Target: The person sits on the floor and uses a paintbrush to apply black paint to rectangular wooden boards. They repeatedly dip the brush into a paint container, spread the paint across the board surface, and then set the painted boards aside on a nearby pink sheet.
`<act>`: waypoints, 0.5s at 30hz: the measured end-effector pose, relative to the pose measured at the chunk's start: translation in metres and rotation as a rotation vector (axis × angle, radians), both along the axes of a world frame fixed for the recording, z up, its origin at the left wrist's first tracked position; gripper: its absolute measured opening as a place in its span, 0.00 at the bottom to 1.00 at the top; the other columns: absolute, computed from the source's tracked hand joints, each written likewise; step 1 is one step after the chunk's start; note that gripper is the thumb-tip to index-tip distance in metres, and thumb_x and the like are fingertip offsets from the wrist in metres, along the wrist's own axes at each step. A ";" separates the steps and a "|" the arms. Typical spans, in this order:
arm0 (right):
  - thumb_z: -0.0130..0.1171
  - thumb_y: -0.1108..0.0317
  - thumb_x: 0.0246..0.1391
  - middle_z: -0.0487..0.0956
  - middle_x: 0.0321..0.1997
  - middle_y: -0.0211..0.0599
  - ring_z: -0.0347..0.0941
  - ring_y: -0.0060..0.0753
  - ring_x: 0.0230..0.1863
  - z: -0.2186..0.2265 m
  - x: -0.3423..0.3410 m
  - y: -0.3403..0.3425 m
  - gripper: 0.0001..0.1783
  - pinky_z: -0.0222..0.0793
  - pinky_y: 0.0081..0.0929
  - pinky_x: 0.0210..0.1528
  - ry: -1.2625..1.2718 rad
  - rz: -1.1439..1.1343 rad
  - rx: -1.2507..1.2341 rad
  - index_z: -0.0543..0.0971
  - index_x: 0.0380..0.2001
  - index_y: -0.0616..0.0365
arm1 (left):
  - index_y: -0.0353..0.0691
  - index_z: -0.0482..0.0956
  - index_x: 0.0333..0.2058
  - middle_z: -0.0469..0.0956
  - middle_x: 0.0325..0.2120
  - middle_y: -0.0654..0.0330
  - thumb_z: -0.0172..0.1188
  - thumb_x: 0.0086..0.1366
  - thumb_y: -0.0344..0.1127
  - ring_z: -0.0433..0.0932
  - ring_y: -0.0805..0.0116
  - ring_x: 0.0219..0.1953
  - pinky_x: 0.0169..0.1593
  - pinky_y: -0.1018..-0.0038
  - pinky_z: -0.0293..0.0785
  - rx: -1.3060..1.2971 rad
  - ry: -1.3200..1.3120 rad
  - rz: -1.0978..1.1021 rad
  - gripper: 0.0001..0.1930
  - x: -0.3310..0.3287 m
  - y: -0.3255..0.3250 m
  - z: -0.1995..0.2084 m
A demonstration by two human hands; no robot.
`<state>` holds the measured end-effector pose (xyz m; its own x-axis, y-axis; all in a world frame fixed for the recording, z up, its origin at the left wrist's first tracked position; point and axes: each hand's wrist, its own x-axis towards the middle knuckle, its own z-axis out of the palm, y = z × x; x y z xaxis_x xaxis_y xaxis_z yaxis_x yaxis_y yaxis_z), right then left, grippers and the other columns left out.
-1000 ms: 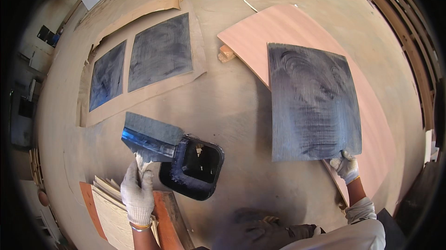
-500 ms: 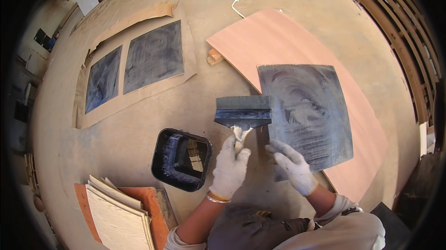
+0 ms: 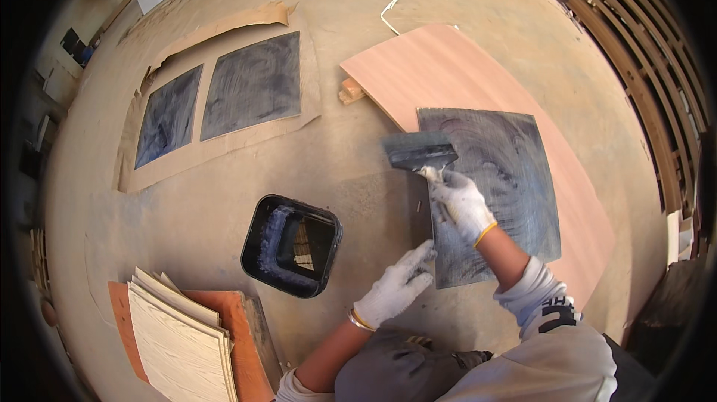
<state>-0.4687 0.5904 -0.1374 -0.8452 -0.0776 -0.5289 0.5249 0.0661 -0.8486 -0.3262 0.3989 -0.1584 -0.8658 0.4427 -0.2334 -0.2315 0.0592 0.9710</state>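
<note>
Over the left edge of the dark-coated panel (image 3: pixel 504 193), the gloved right hand (image 3: pixel 467 206) has its fingers wrapped around a wide flat spreader (image 3: pixel 420 155), whose blade reaches past that edge. The gloved left hand (image 3: pixel 390 292) holds nothing, fingers extended and slightly parted, tips beside the panel's lower left edge; contact cannot be told. The panel overlaps a pink board (image 3: pixel 418 62), right of a black tub (image 3: pixel 252 252).

Tool (image 3: pixel 423 155) blurred, its handle (image 3: pixel 430 172) mostly hidden by the right hand (image 3: pixel 464 209), dark panel (image 3: pixel 515 159) partly covered, sheets (image 3: pixel 179 346) cut off below
</note>
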 end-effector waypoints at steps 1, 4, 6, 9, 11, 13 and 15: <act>0.66 0.72 0.56 0.80 0.34 0.34 0.77 0.32 0.27 0.009 -0.019 0.008 0.27 0.75 0.32 0.26 0.021 0.023 0.162 0.76 0.59 0.69 | 0.36 0.59 0.77 0.78 0.64 0.52 0.57 0.74 0.27 0.79 0.69 0.54 0.62 0.71 0.75 0.008 -0.036 -0.014 0.35 0.016 -0.005 -0.014; 0.66 0.70 0.53 0.82 0.32 0.39 0.81 0.39 0.28 0.003 -0.084 0.072 0.28 0.76 0.38 0.27 0.031 0.150 0.533 0.77 0.57 0.68 | 0.36 0.63 0.76 0.78 0.63 0.54 0.56 0.75 0.28 0.79 0.71 0.54 0.59 0.72 0.76 0.024 -0.199 -0.026 0.32 0.057 -0.010 -0.038; 0.64 0.67 0.53 0.87 0.36 0.55 0.87 0.53 0.37 0.004 -0.115 0.070 0.24 0.81 0.44 0.37 0.055 0.216 0.958 0.81 0.52 0.70 | 0.35 0.64 0.75 0.79 0.63 0.54 0.55 0.76 0.29 0.79 0.72 0.54 0.57 0.72 0.77 0.022 -0.343 0.046 0.31 0.087 -0.028 -0.054; 0.68 0.63 0.44 0.87 0.40 0.64 0.86 0.61 0.43 -0.011 -0.145 0.091 0.29 0.79 0.42 0.49 0.284 0.272 1.185 0.84 0.49 0.72 | 0.36 0.66 0.74 0.80 0.62 0.54 0.55 0.77 0.32 0.80 0.73 0.53 0.52 0.74 0.78 0.084 -0.516 0.167 0.29 0.129 -0.039 -0.078; 0.69 0.64 0.43 0.87 0.35 0.62 0.87 0.58 0.39 -0.016 -0.160 0.088 0.24 0.80 0.42 0.44 0.267 0.330 1.147 0.86 0.41 0.72 | 0.38 0.70 0.72 0.82 0.60 0.56 0.56 0.77 0.34 0.81 0.75 0.52 0.46 0.77 0.80 0.080 -0.568 0.255 0.27 0.153 -0.048 -0.084; 0.69 0.67 0.43 0.84 0.25 0.54 0.84 0.49 0.27 -0.016 -0.172 0.078 0.15 0.78 0.43 0.31 0.214 0.343 1.087 0.86 0.28 0.72 | 0.37 0.70 0.72 0.83 0.58 0.56 0.56 0.76 0.33 0.82 0.75 0.50 0.46 0.77 0.80 0.024 -0.523 0.286 0.27 0.166 -0.054 -0.092; 0.69 0.69 0.43 0.82 0.22 0.49 0.80 0.45 0.21 -0.015 -0.180 0.066 0.13 0.74 0.42 0.25 0.151 0.367 0.991 0.86 0.28 0.72 | 0.37 0.71 0.71 0.84 0.56 0.56 0.56 0.76 0.33 0.83 0.74 0.49 0.46 0.77 0.80 -0.035 -0.515 0.327 0.27 0.173 -0.058 -0.095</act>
<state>-0.6483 0.6568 -0.1521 -0.9197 0.0663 -0.3871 0.2261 0.8952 -0.3839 -0.1532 0.3404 -0.2537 -0.7277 0.1577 -0.6675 -0.6821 -0.0640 0.7285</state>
